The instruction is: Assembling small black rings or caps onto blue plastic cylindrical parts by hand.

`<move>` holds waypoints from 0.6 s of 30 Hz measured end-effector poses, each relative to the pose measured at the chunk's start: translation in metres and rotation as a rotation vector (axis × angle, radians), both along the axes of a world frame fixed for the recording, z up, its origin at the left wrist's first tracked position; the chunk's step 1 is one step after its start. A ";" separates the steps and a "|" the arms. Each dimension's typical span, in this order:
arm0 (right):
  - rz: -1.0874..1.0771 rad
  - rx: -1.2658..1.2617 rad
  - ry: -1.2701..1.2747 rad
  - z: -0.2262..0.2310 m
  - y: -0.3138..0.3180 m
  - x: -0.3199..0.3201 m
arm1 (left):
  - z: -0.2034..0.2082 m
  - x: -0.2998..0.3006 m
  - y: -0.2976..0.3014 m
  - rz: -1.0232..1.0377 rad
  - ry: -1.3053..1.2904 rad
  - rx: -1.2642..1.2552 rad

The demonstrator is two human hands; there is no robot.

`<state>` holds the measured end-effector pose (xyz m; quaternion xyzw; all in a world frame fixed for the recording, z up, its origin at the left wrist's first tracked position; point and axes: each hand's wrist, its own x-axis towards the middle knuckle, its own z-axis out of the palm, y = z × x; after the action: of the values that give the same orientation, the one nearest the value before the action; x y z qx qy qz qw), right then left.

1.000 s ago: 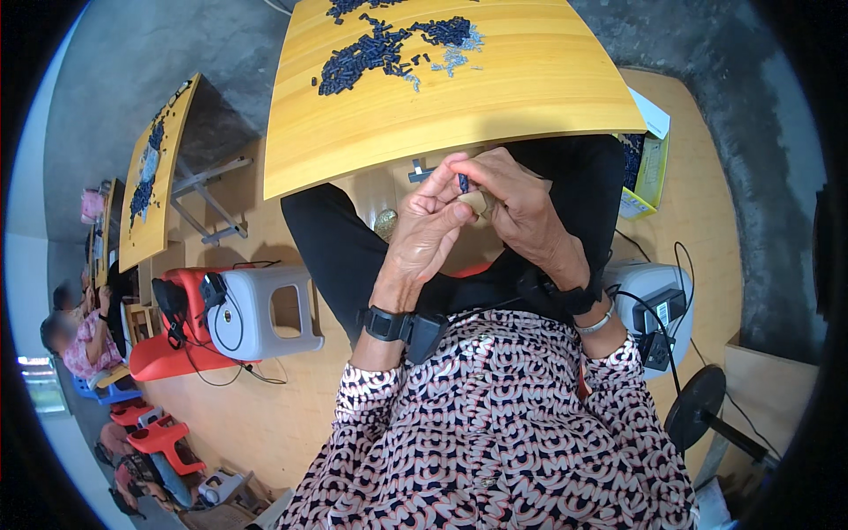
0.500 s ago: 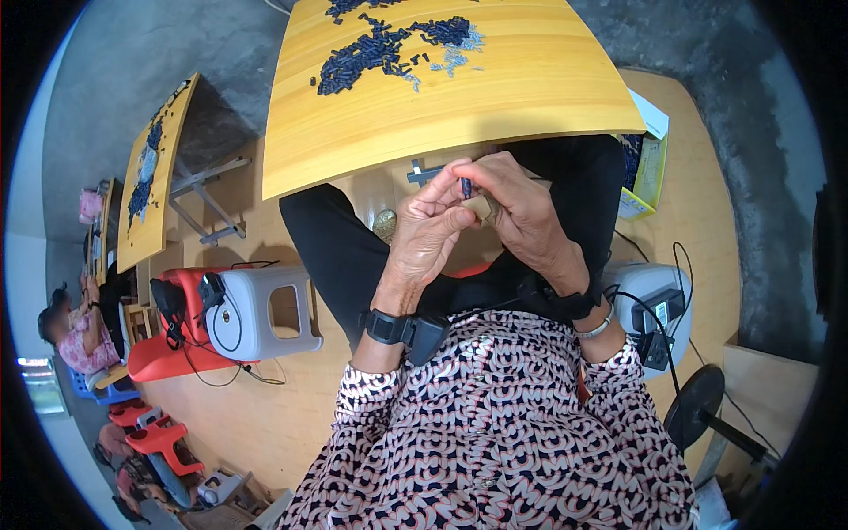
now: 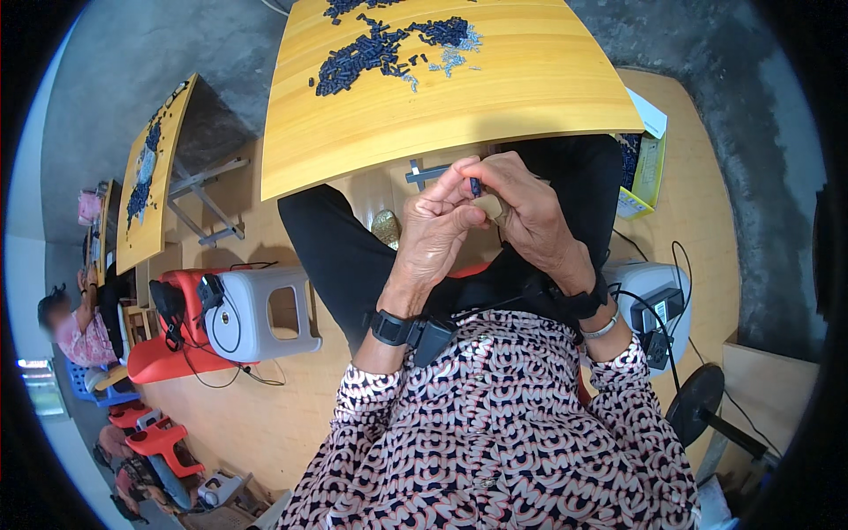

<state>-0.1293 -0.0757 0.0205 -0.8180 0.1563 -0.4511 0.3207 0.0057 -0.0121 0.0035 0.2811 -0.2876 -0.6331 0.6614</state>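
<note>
Just past the near edge of the table, both my hands meet above my lap. Between their fingertips stands a small dark blue cylindrical piece [image 3: 475, 187]. My left hand [image 3: 433, 225] is closed, with its fingers at the piece and its thumb just below. My right hand [image 3: 528, 212] curls in from the other side, its index finger against the top of the piece. A beige patch [image 3: 488, 208], perhaps a finger cover, shows at my right thumb; its exact kind is unclear. On the yellow wooden table [image 3: 442, 115] lie piles of similar dark pieces [image 3: 362, 60].
Small silvery parts [image 3: 453, 62] lie beside the dark piles. A yellow box [image 3: 649, 172] of dark pieces stands right of the table. White stools [image 3: 265, 314] with cables flank me, left and right. Another person [image 3: 84, 327] sits far left near a second table [image 3: 159, 177].
My hands have shifted slightly to the right, and the dark piece now tilts a little between the fingertips. The person at far left has moved an arm.
</note>
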 end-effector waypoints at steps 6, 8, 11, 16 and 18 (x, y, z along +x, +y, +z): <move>-0.006 -0.008 0.008 0.002 0.001 -0.004 | -0.001 -0.005 0.000 0.011 0.001 -0.027; 0.000 -0.006 -0.005 0.002 0.002 -0.003 | -0.003 -0.006 0.001 0.026 -0.008 -0.028; 0.006 -0.001 -0.008 0.001 0.001 -0.003 | -0.006 -0.007 0.001 0.043 0.013 -0.018; 0.001 0.009 -0.034 -0.005 -0.003 0.000 | -0.004 -0.009 -0.001 0.059 -0.004 -0.015; 0.001 0.025 -0.023 -0.005 -0.003 0.001 | -0.008 -0.009 -0.001 0.066 0.014 0.002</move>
<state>-0.1281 -0.0792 0.0151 -0.8090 0.1577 -0.4582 0.3329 -0.0030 -0.0134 -0.0041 0.2868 -0.2728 -0.6131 0.6836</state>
